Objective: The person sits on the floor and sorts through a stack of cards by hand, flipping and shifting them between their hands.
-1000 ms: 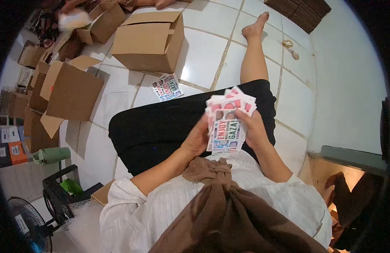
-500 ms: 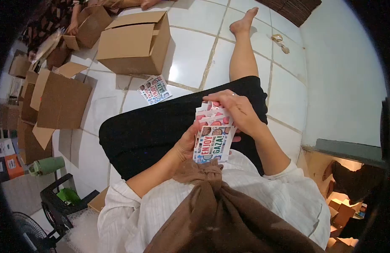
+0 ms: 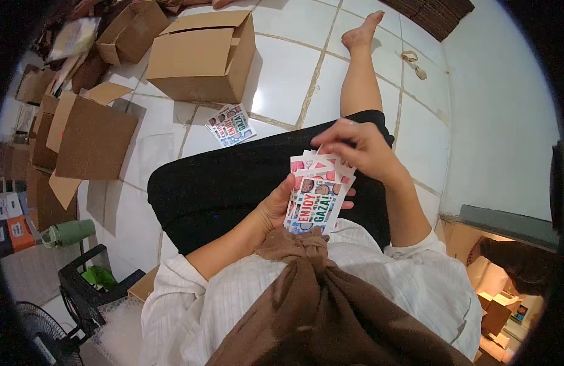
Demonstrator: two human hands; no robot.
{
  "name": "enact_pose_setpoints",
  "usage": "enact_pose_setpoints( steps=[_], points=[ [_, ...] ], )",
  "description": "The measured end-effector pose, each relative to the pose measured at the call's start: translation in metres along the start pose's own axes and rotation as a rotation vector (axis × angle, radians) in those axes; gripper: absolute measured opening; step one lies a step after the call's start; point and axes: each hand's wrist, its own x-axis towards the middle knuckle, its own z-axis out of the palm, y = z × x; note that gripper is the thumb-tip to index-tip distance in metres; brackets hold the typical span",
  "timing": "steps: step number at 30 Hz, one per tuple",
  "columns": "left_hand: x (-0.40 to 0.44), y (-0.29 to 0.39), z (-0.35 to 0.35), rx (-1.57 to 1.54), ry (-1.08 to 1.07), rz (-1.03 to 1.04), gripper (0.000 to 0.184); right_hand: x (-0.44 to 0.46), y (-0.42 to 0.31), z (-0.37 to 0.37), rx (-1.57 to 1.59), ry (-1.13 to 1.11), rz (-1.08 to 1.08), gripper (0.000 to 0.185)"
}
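Note:
A fanned stack of printed cards rests in my left hand, with the thumb on its near-left side and fingertips showing past the right edge. The front card reads "ENJOY WHILE HELPING GAZA!"; pink-patterned cards stick out behind it. At the far end of the fan, my right hand has its thumb and forefinger bent together at the top edge of a rear card. Its other fingers are curled and partly hidden. Several similar cards lie overlapped on the floor beyond my knee.
A closed-over cardboard box stands on the tiles ahead. An open carton sits at left, near a green tumbler and a black fan. Flat brown cardboard is stacked at the far wall.
My right hand has lifted off the fan's face, and its fingers have bent at the far edge. The pink cards show more. The view has shifted slightly.

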Motion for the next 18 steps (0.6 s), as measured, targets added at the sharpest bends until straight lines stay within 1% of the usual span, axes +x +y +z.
enact_pose_setpoints(
  steps=[1, 2, 3, 5, 6, 7, 9, 10, 11, 12, 13, 14, 15, 17, 18],
  points=[
    [0.000, 0.000, 0.000, -0.022, -0.009, 0.009, 0.103, 0.003, -0.001, 0.001, -0.152, -0.104, -0.217, 0.016],
    [0.000, 0.000, 0.001, -0.042, -0.018, 0.018, 0.102, 0.005, -0.005, 0.006, -0.133, -0.155, -0.256, 0.017],
    [0.000, 0.001, 0.002, -0.040, -0.018, 0.019, 0.102, 0.008, -0.007, 0.009, -0.134, -0.155, -0.258, 0.017],
    [0.000, 0.003, 0.005, 0.088, 0.085, 0.014, 0.115, 0.011, -0.010, 0.012, -0.204, -0.154, -0.336, 0.015],
    [0.000, 0.003, 0.005, 0.102, 0.097, 0.013, 0.113, 0.011, -0.012, 0.013, -0.185, -0.107, -0.293, 0.018],
    [-0.002, 0.003, 0.004, 0.101, 0.099, 0.016, 0.113, 0.012, -0.011, 0.013, -0.184, -0.110, -0.294, 0.018],
    [-0.005, 0.002, 0.001, 0.039, 0.093, -0.008, 0.112, 0.012, -0.004, 0.010, -0.136, 0.066, -0.188, 0.026],
    [-0.005, 0.001, 0.001, 0.040, 0.092, -0.007, 0.112, 0.007, -0.005, 0.013, -0.056, 0.005, -0.108, 0.034],
    [-0.005, 0.000, 0.001, 0.028, 0.094, 0.050, 0.105, 0.000, -0.009, 0.020, -0.064, -0.121, 0.035, 0.037],
    [-0.004, -0.002, 0.001, 0.014, 0.098, 0.103, 0.099, -0.005, -0.011, 0.027, -0.075, -0.205, 0.001, 0.038],
    [-0.005, -0.002, -0.004, 0.013, 0.099, 0.096, 0.099, -0.007, -0.012, 0.031, -0.084, -0.290, -0.030, 0.038],
    [-0.006, -0.003, -0.011, -0.001, 0.108, 0.094, 0.097, -0.008, -0.002, 0.034, -0.084, -0.178, -0.107, 0.040],
    [-0.006, -0.004, -0.013, -0.017, 0.116, 0.096, 0.096, -0.009, -0.002, 0.034, -0.085, -0.181, -0.102, 0.040],
    [-0.008, -0.007, -0.011, -0.011, 0.154, 0.099, 0.094, -0.010, -0.002, 0.036, -0.268, -0.181, -0.086, 0.040],
    [-0.007, -0.011, -0.014, 0.056, 0.242, 0.117, 0.092, -0.014, -0.006, 0.039, -0.221, -0.270, -0.054, 0.041]
  ],
)
